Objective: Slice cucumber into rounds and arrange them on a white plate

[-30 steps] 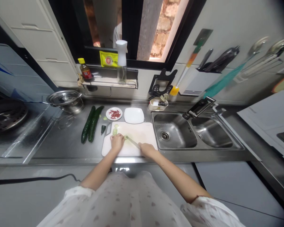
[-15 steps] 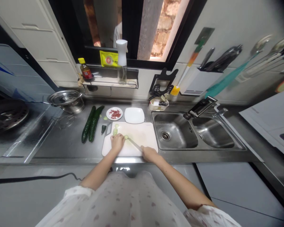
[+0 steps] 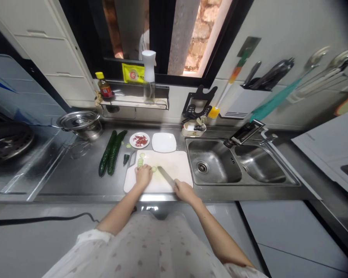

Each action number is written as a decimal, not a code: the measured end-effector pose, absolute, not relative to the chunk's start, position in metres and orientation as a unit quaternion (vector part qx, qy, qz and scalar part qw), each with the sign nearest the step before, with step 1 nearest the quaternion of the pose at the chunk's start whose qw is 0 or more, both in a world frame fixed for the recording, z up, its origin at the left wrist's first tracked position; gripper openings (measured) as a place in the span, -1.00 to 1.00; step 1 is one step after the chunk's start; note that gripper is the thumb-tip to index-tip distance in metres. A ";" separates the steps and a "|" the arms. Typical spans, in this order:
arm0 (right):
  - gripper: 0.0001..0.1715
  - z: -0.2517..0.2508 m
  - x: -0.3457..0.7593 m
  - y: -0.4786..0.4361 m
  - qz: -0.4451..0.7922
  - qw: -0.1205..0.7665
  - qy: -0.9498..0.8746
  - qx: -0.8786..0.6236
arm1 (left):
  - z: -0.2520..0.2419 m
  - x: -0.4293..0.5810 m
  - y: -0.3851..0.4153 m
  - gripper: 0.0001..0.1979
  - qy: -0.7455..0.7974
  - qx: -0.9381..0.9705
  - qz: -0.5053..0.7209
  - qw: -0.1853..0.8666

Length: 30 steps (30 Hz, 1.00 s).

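On the white cutting board [image 3: 176,158], my left hand [image 3: 143,177] is closed, fingers curled down over a piece of cucumber that they mostly hide. A pale round end or slice of cucumber [image 3: 154,169] shows just right of its fingertips. Several cucumber slices [image 3: 140,162] lie in a row beyond that hand. My right hand [image 3: 184,190] grips a kitchen knife [image 3: 166,176] by its handle. Its blade slants up and left over the board, with a gap between its tip and the pale round. Left of the board lie a cucumber stub [image 3: 126,158] and two whole cucumbers [image 3: 113,154].
Behind the board stand a small plate of chopped red bits [image 3: 139,140] and a white square plate [image 3: 164,142]. A double sink [image 3: 214,160] is at the right. A lidded steel pot [image 3: 84,125] stands back left. Above runs a shelf [image 3: 130,101] with bottles.
The knife blade has moved right, away from the pale cucumber round, and its flat side shows more. My left hand has stayed nearly in place.
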State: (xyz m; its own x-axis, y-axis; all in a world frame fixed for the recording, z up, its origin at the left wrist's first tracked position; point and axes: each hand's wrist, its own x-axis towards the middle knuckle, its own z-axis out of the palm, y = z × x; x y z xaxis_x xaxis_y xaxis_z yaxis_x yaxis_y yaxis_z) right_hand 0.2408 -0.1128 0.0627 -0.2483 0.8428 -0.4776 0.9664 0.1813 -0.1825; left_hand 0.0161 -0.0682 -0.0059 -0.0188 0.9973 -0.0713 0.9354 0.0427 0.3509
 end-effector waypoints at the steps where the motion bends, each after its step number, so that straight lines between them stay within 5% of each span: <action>1: -0.70 0.062 0.240 -0.112 -0.229 0.120 0.749 0.611 | -0.006 0.017 -0.068 -0.75 0.707 0.684 0.104 0.150; 6: -0.68 0.058 0.232 -0.109 -0.234 0.075 0.711 0.658 | -0.001 0.019 -0.071 -0.71 0.708 0.683 0.097 0.152; 30: -0.62 0.050 0.216 -0.089 -0.224 0.118 0.673 0.695 | 0.010 0.028 -0.060 -0.78 0.726 0.666 0.073 0.153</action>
State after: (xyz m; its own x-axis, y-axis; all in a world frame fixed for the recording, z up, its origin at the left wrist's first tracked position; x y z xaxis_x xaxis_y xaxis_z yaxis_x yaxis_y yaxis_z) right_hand 0.2161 -0.0887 0.0498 -0.0064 0.8823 -0.4707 0.9882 -0.0665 -0.1379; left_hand 0.0275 -0.0596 0.0105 -0.0651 0.9899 -0.1255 0.9456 0.1014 0.3092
